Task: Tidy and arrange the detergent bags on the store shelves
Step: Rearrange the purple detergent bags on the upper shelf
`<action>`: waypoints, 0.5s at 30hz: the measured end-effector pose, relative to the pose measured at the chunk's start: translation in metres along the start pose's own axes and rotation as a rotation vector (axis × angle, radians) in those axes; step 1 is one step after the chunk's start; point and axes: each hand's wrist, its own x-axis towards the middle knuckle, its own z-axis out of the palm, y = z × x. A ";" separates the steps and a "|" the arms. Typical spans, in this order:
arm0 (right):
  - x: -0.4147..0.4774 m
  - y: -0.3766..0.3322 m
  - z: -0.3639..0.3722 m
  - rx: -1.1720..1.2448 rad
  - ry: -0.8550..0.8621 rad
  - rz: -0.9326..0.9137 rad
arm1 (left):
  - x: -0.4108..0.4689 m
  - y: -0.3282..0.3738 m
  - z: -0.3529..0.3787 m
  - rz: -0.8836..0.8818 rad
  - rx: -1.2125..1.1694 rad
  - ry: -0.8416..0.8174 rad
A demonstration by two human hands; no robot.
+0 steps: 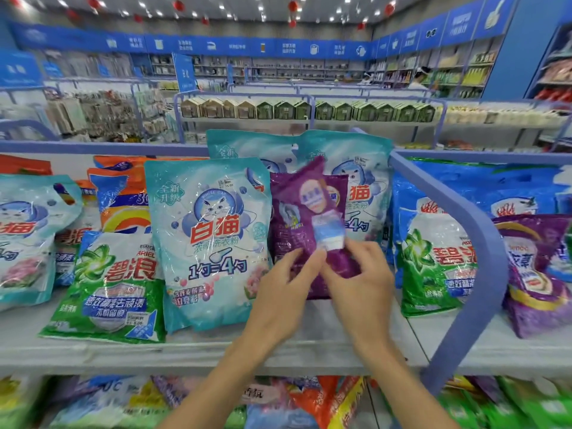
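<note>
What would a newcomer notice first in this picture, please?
The left hand and the right hand together hold a tilted, blurred purple bag by its lower part, at the centre of the upper shelf. Just left of it stands a large teal bag with a cat logo, and a green bag sits at the front left.

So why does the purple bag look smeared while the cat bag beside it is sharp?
Head view: the purple bag is motion-blurred; the teal cat bag is sharp, with glare streaks on its plastic; the wide lens bows the blue shelf rail.
</note>
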 end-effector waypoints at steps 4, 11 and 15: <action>-0.029 -0.025 0.021 -0.026 -0.089 -0.291 | 0.002 0.014 -0.008 -0.297 -0.675 -0.082; -0.030 -0.001 0.004 0.527 -0.507 0.037 | 0.003 -0.011 -0.041 -0.345 -0.601 0.059; 0.013 0.025 0.013 0.348 -0.233 0.463 | 0.006 -0.015 -0.064 -0.337 -0.488 0.101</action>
